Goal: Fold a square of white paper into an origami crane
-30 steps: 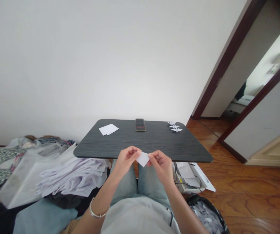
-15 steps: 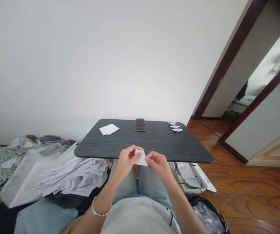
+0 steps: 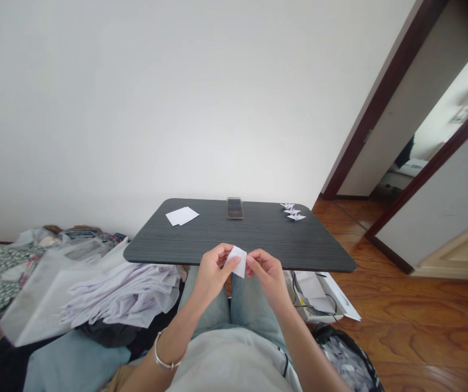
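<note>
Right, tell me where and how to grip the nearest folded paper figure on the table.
Pinch the nearest figure lightly by its middle, probably best from the near side: its pointed tips spread left and right and look flimsy, while the next figure sits close behind it.

A dark, wood-grained tabletop (image 3: 201, 238) with rounded corners stands against a white wall. Two white paper sheets (image 3: 182, 216) overlap on its far left, a dark rectangular object (image 3: 234, 209) sits midway along the back edge, and three pointed white folded-paper figures (image 3: 292, 211) line up, close together, at far right.
</note>
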`<move>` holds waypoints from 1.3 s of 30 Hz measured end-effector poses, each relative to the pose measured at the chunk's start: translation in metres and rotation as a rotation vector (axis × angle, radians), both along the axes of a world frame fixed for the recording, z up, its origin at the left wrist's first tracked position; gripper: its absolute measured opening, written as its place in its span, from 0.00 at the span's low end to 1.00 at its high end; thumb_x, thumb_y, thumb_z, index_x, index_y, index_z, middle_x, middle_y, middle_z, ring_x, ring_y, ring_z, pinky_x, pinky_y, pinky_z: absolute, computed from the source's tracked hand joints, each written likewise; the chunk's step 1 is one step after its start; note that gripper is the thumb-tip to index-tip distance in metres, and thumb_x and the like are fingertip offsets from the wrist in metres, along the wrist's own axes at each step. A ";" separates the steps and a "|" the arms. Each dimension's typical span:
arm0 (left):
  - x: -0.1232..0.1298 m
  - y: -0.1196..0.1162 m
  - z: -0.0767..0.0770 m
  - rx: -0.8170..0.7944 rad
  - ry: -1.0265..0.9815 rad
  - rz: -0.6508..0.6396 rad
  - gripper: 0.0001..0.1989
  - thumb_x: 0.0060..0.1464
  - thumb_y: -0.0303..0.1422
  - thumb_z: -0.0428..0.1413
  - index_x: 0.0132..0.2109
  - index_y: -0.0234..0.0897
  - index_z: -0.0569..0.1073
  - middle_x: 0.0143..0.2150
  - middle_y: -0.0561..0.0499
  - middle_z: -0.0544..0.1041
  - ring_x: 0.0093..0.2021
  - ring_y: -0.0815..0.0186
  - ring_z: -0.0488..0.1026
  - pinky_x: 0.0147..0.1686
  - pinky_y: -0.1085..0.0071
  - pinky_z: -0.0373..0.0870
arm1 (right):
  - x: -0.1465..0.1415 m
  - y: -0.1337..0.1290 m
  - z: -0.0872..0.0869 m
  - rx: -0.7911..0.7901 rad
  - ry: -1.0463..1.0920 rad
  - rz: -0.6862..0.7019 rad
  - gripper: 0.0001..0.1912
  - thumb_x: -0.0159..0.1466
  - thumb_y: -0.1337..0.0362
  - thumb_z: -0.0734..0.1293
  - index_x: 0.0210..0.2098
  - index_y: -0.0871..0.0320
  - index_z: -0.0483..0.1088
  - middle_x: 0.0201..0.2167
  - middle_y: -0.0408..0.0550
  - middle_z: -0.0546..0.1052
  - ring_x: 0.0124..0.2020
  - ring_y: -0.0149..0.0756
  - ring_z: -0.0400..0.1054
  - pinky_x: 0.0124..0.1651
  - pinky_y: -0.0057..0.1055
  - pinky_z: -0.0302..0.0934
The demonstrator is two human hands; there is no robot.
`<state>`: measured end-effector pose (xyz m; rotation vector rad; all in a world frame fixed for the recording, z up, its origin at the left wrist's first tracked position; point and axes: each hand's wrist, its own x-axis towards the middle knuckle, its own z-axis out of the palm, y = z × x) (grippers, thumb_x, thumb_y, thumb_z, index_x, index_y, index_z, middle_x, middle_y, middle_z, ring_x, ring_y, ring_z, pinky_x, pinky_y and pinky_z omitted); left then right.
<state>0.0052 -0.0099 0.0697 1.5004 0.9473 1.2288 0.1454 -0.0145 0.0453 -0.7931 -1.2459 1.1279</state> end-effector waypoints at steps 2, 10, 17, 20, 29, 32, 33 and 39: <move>0.000 -0.001 0.002 -0.005 0.036 -0.007 0.13 0.49 0.33 0.56 0.42 0.31 0.71 0.34 0.47 0.76 0.34 0.66 0.72 0.34 0.73 0.67 | 0.002 0.001 0.001 -0.017 0.014 0.012 0.10 0.56 0.58 0.67 0.25 0.59 0.68 0.17 0.39 0.67 0.19 0.27 0.59 0.23 0.24 0.56; -0.001 -0.002 0.001 -0.011 0.102 0.003 0.20 0.49 0.33 0.55 0.50 0.31 0.71 0.40 0.44 0.78 0.37 0.63 0.73 0.36 0.71 0.68 | 0.005 0.001 0.001 -0.046 0.042 0.059 0.11 0.54 0.58 0.68 0.22 0.59 0.67 0.15 0.38 0.65 0.17 0.26 0.57 0.21 0.23 0.54; -0.001 -0.001 0.001 -0.031 0.091 -0.015 0.21 0.48 0.33 0.56 0.50 0.30 0.71 0.39 0.45 0.78 0.36 0.63 0.73 0.36 0.71 0.69 | 0.003 0.000 -0.003 -0.015 0.054 0.053 0.11 0.56 0.60 0.66 0.22 0.58 0.65 0.15 0.38 0.64 0.17 0.26 0.55 0.20 0.23 0.52; 0.000 -0.002 -0.001 -0.048 0.070 -0.038 0.22 0.48 0.33 0.56 0.51 0.30 0.71 0.39 0.44 0.78 0.35 0.63 0.73 0.36 0.71 0.68 | 0.000 -0.001 -0.004 0.010 0.060 0.002 0.10 0.57 0.62 0.66 0.22 0.58 0.64 0.15 0.37 0.62 0.17 0.25 0.54 0.20 0.22 0.49; 0.004 -0.005 0.000 -0.017 0.056 -0.061 0.26 0.46 0.30 0.57 0.54 0.33 0.66 0.42 0.46 0.75 0.37 0.65 0.71 0.35 0.73 0.68 | -0.010 -0.005 0.003 0.024 0.070 -0.181 0.12 0.57 0.61 0.65 0.20 0.59 0.62 0.14 0.36 0.60 0.16 0.24 0.52 0.19 0.22 0.47; 0.004 -0.005 0.001 -0.017 0.060 -0.054 0.25 0.46 0.30 0.57 0.54 0.34 0.66 0.40 0.47 0.74 0.35 0.66 0.70 0.33 0.74 0.68 | -0.007 -0.003 0.001 -0.014 0.061 -0.139 0.12 0.58 0.59 0.64 0.22 0.59 0.63 0.14 0.37 0.63 0.16 0.25 0.53 0.19 0.22 0.50; 0.004 -0.005 0.002 -0.017 0.058 -0.054 0.25 0.47 0.30 0.56 0.54 0.34 0.66 0.40 0.47 0.74 0.34 0.66 0.70 0.32 0.74 0.67 | -0.005 -0.002 0.000 -0.022 0.050 -0.111 0.11 0.57 0.59 0.65 0.23 0.59 0.64 0.15 0.37 0.63 0.16 0.25 0.54 0.19 0.22 0.50; 0.004 -0.004 0.002 -0.046 0.015 -0.087 0.24 0.47 0.31 0.56 0.53 0.34 0.65 0.37 0.48 0.73 0.33 0.67 0.69 0.30 0.75 0.67 | 0.000 -0.002 0.000 -0.012 -0.043 -0.056 0.12 0.56 0.59 0.65 0.21 0.58 0.62 0.13 0.36 0.59 0.15 0.24 0.50 0.17 0.23 0.45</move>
